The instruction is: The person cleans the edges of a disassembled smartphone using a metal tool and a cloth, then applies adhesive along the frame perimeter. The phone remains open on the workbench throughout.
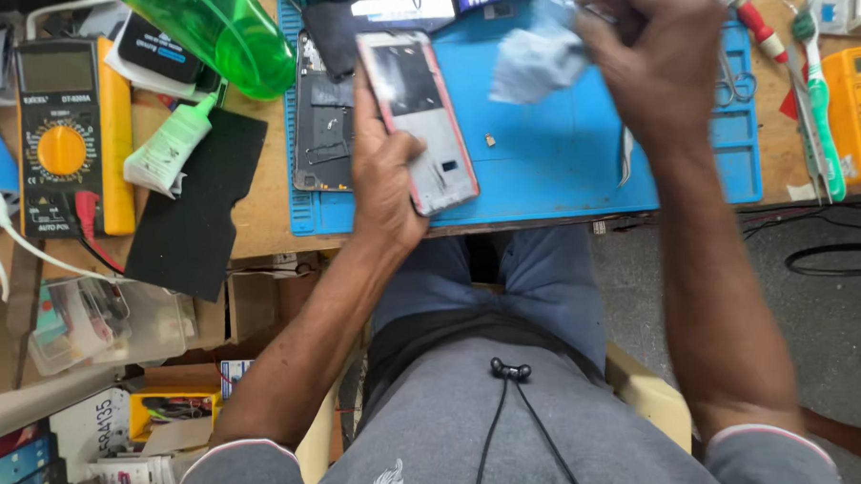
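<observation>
Nearest, at 6 o'clock: grey shirt (456, 432) and blue-grey trousers (537, 276) of the seated person, black earphone cord (512, 401) hanging down the chest

Left hand (385, 177): at 11 o'clock of the lap, over the bench edge, fingers wrapped around the phone frame (421, 118), thumb side pressed along its left edge

Phone frame: pink-rimmed, grey inside, tilted upright in the left hand, above the blue work mat (562, 171)

Right hand (658, 53): at 1 o'clock, raised over the mat, fingers pinched together on a crumpled pale cloth (539, 57) and what looks like a thin tool, too blurred to tell

Cloth: hanging from the right fingers, just to the 3 o'clock side of the phone frame, apart from it

Mat, at 12 o'clock: blue, ridged border, a dark opened phone body (322, 131) lying at its left edge just beside the left hand

Left of the mat, at 10 o'clock: black sheet (196, 212), pale green tube (170, 146), green bottle (223, 30), yellow-cased multimeter (64, 140) with an orange dial

Right of the mat, at 2 o'clock: green-handled brush (820, 114), red-handled screwdriver (759, 30), second orange meter (860, 103) at the frame edge

Lower left, at 8 o'clock: clear plastic box (99, 325) and small cartons under the bench
</observation>
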